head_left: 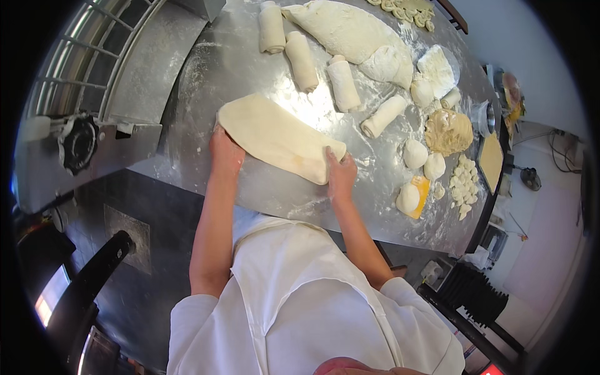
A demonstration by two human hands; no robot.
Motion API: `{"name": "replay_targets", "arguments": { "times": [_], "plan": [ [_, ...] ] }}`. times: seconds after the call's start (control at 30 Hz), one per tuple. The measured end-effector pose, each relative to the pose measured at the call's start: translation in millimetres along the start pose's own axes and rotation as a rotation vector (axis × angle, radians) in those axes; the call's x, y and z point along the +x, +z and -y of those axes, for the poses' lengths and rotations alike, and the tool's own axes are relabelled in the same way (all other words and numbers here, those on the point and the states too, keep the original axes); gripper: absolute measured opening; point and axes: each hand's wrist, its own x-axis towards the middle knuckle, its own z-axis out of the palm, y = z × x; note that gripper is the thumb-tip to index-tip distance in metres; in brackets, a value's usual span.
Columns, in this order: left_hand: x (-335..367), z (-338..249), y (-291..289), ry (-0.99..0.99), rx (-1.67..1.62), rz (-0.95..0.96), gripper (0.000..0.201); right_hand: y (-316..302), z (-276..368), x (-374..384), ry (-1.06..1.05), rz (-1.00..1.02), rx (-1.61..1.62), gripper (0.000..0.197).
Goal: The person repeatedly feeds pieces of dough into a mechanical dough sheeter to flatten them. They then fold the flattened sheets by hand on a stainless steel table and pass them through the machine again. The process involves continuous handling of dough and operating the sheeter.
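A long flat sheet of dough (275, 137) stretches between my hands near the front edge of the steel table. My left hand (226, 150) grips its left end, the fingers mostly hidden beneath the dough. At the right end my right hand (342, 172) pinches the edge, thumb on top. Beyond the sheet lie several rolled-up dough pieces, among them one at the far left (272, 28), a second (302, 61), a third (344, 84) and one farther right (384, 117). A large floury dough mass (344, 31) rests behind them.
To the right are dough balls (415, 154), a tan lump of paste (449, 132), many small dough bits (464, 182), an orange scraper (420, 195) and a metal container (482, 117). A machine with a wire guard and black knob (79, 142) stands at the left of the table.
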Motion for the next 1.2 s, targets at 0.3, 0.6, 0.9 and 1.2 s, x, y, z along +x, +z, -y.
{"name": "replay_targets", "arguments": {
  "times": [0.3, 0.6, 0.9, 1.2],
  "plan": [
    [-57, 19, -3, 0.680, 1.200, -0.051, 0.027, -84, 11, 31, -0.023, 0.250, -0.338, 0.018],
    [-60, 39, -8, 0.916, 1.347, -0.039, 0.023, 25, 90, 40, -0.857, 0.673, -0.359, 0.014],
    [-59, 35, -12, 0.866, 1.523, -0.170, 0.036, 160, 97, 71, -1.327, 1.114, -0.715, 0.012],
    [-55, 35, -9, 0.764, 1.587, -0.069, 0.029, 128, 90, 69, -1.202, 0.906, -0.692, 0.014]
  ]
}}
